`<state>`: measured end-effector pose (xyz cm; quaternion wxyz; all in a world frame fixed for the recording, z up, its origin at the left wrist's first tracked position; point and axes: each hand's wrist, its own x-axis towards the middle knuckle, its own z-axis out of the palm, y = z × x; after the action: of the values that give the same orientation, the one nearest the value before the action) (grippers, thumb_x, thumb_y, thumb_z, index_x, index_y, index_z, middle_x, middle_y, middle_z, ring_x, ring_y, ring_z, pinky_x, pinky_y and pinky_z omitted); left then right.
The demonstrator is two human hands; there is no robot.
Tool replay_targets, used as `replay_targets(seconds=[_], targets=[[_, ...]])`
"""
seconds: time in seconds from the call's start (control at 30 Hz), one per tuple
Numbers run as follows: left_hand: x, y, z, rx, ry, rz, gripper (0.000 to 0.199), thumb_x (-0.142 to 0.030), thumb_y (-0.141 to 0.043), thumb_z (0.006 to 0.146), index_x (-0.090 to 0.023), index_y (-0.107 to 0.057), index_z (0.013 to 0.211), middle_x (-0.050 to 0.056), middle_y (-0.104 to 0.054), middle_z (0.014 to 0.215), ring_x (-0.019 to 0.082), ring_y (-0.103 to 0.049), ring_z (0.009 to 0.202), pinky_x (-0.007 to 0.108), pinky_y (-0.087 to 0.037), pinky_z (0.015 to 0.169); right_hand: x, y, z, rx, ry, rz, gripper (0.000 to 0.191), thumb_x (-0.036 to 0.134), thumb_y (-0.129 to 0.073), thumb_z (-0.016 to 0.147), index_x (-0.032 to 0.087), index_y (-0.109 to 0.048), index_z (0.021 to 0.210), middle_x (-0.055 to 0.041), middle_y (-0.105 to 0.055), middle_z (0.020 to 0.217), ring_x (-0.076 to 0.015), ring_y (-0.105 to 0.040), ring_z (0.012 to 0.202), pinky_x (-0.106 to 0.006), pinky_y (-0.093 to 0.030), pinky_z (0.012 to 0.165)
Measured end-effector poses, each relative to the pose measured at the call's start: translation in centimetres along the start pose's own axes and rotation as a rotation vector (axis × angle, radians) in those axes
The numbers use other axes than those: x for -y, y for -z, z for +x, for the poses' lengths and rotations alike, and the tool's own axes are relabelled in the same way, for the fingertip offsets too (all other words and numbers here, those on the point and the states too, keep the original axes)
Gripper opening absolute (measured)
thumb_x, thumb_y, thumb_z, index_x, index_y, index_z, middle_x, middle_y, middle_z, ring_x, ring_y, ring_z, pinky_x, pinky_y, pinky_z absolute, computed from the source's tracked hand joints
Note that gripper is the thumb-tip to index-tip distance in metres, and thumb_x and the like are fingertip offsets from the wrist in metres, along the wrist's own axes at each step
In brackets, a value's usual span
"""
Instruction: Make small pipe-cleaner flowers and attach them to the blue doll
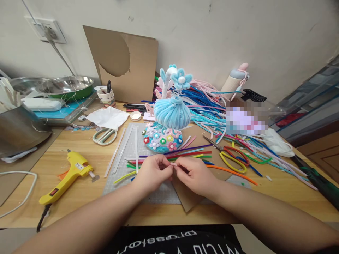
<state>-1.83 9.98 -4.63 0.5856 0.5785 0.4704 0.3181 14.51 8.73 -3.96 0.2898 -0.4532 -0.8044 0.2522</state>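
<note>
My left hand (156,173) and my right hand (196,175) meet above the cutting mat, both closed in a pinch. Between their fingertips is a short pale pink piece of pipe cleaner (173,164), mostly covered by the fingers. Just beyond stands a pipe-cleaner craft: a round base (162,139) covered in small coloured flowers, a pleated light-blue shade (173,113) above it, and a blue flower (181,79) at the top. Loose coloured pipe cleaners (185,153) lie between the craft and my hands, partly hidden by them.
On the left, a yellow glue gun (70,176) rests near white-handled scissors (105,136). Yellow-and-red-handled scissors (227,157) lie right of my hands. A heap of pipe cleaners (206,102) fills the back right. Cardboard (143,67) leans on the wall. Steel bowls (70,86) stand back left.
</note>
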Motion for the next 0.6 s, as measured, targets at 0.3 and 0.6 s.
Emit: replay_targets(seconds=[0.3,0.6], targets=[[-0.5,0.0,0.0,-0.028,-0.023,-0.066,0.012,-0.025,-0.06,0.073,-0.016,-0.052,0.072,-0.002,-0.059,0.058,0.011,-0.056,0.05,0.022,-0.044,0.049,-0.1,0.1,0.6,0.106,-0.22,0.189,0.023,0.025,-0.047,0.084,0.018,-0.045,0.062,0.0044,-0.044,0.052,-0.0084,-0.04,0.045,-0.02,-0.027,0.042],[-1.1,0.3,0.2,0.038,0.064,-0.465,0.029,-0.03,-0.073,0.067,-0.014,-0.049,0.07,0.0,-0.062,0.058,0.009,-0.056,0.05,0.022,-0.046,0.051,-0.1,0.4,0.9,0.134,-0.38,0.737,0.025,0.042,-0.047,0.086,0.018,-0.049,0.078,0.0031,-0.056,0.06,-0.0062,-0.048,0.038,-0.016,-0.031,0.034]])
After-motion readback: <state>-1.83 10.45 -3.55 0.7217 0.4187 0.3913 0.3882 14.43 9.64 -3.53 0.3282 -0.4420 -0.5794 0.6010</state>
